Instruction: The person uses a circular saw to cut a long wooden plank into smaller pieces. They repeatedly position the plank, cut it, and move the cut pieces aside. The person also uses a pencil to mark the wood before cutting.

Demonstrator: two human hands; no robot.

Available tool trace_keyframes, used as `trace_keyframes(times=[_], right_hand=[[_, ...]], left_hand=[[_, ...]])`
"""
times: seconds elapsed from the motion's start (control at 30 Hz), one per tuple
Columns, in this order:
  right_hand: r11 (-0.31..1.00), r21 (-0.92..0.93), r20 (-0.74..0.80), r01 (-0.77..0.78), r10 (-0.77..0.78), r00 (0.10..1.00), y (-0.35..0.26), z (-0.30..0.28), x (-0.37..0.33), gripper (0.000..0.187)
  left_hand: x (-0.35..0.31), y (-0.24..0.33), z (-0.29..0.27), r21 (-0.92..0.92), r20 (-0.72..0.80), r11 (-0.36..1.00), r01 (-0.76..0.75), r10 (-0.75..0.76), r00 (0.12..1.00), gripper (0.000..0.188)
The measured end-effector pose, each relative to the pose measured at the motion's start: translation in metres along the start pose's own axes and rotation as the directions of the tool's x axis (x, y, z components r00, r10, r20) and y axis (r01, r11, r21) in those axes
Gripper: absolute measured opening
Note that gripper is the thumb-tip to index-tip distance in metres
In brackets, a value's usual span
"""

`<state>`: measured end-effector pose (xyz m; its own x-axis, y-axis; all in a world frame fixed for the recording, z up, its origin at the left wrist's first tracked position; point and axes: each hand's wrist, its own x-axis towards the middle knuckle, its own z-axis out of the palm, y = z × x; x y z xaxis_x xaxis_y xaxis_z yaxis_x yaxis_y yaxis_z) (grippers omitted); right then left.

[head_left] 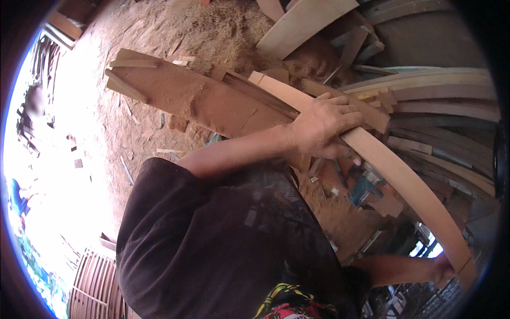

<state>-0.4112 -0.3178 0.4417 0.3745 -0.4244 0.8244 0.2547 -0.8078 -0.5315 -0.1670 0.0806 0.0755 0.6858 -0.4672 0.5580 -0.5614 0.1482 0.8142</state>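
A long curved wooden piece (pixel 401 173), pale and smooth, arcs from the middle of the view down to the lower right. Across its upper stretch lies my left hand (pixel 326 125), closed with its fingers wrapped over the edge. My right hand (pixel 441 270) grips near the lower end; its fingers are partly hidden by the wood. The piece's upper end (pixel 260 80) reaches past my left hand, beside a wide sawdust-covered board (pixel 196 101). Under the piece, close to my left hand, sits a teal power tool (pixel 364 189), partly covered.
Several curved wooden pieces (pixel 446 93) are stacked at the right. A broad pale board (pixel 305 26) leans at the top. Sawdust and offcuts cover the ground (pixel 212 32). A slatted wooden stack (pixel 93 284) stands at the lower left, near bright glare.
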Motion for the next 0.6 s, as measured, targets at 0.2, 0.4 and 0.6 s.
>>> trace_keyframes(times=[0.2,0.4,0.6], right_hand=[[0.968,0.175,0.613,-0.178,0.035,0.789,0.063,-0.023,-0.008,0.081],[0.988,0.155,0.402,-0.017,-0.047,0.914,0.078,0.001,0.027,0.074],[0.969,0.232,0.358,0.089,-0.170,0.918,0.069,0.083,0.057,0.063]], left_hand=[[-0.034,-0.018,-0.026,0.155,0.048,0.981,0.115,-0.124,0.991,0.062],[-0.024,-0.032,-0.045,0.097,-0.082,0.995,0.037,-0.029,0.996,0.060],[-0.010,-0.036,-0.051,0.126,-0.163,0.984,0.125,-0.104,0.981,0.063]])
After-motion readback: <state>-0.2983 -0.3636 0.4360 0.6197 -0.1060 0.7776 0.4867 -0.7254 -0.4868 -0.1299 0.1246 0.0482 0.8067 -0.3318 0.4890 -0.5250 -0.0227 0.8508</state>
